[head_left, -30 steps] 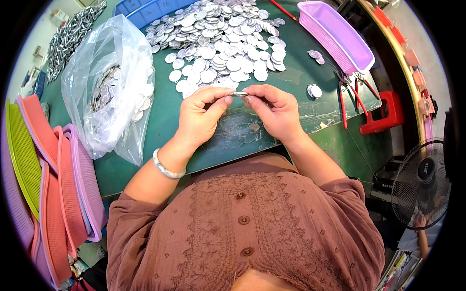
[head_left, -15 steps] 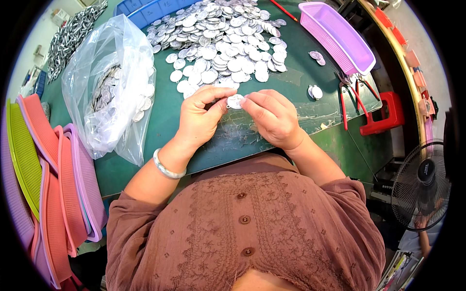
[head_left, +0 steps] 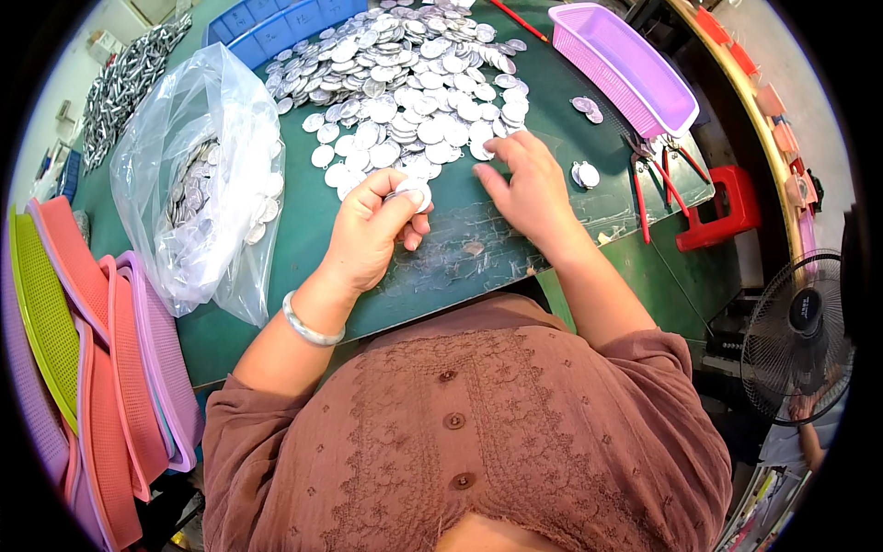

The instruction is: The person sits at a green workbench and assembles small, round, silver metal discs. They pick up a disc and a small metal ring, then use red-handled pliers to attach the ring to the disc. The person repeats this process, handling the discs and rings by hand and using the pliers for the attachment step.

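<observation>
My left hand [head_left: 364, 232] pinches a round silver metal medallion [head_left: 417, 192] between thumb and fingers, above the near edge of the green table. Beyond it spreads a large heap of similar medallions [head_left: 391, 87], some showing small loops at the rim. My right hand [head_left: 532, 195] is open, thumb and fingers apart, at the heap's near right edge. Its fingertips are close to one loose medallion [head_left: 481, 147]; whether they touch it I cannot tell. To the left, a clear plastic bag [head_left: 198, 239] holds more of the medallions.
A purple basket [head_left: 625, 69] stands at the far right, with red-handled pliers [head_left: 642, 198] and a few loose medallions [head_left: 585, 175] nearby. A blue bin [head_left: 285, 28] is behind the heap. Stacked coloured baskets [head_left: 97, 340] stand left; a red stool [head_left: 722, 212] and a fan [head_left: 798, 336] right.
My right hand has let go of the medallion and moved right and away from me toward the heap, its fingers spreading. The left hand keeps the medallion, drawn slightly left.
</observation>
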`<state>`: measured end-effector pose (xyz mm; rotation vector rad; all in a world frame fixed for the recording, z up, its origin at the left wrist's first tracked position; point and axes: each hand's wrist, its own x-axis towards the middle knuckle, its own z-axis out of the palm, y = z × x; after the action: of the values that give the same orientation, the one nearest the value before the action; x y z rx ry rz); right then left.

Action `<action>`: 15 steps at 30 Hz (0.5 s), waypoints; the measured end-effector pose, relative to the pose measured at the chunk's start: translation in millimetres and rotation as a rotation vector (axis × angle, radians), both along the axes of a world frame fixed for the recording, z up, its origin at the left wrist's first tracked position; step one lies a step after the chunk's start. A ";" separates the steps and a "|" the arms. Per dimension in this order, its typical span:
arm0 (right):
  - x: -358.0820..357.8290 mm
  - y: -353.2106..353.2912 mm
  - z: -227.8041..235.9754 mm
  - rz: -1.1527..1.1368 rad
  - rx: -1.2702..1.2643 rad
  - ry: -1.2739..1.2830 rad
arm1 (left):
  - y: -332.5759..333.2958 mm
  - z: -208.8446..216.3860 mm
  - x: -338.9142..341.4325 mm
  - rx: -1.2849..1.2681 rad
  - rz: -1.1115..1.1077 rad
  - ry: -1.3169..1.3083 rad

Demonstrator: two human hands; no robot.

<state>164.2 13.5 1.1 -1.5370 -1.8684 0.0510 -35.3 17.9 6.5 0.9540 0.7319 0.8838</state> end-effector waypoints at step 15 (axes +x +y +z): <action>8.0 13.4 7.4 0.089 -0.534 0.754 | 5.7 -0.8 -5.7 -0.167 -0.103 -0.098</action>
<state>172.2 26.9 8.5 -1.4606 -1.3455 1.0881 -40.9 23.6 5.7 0.7879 0.6560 0.7617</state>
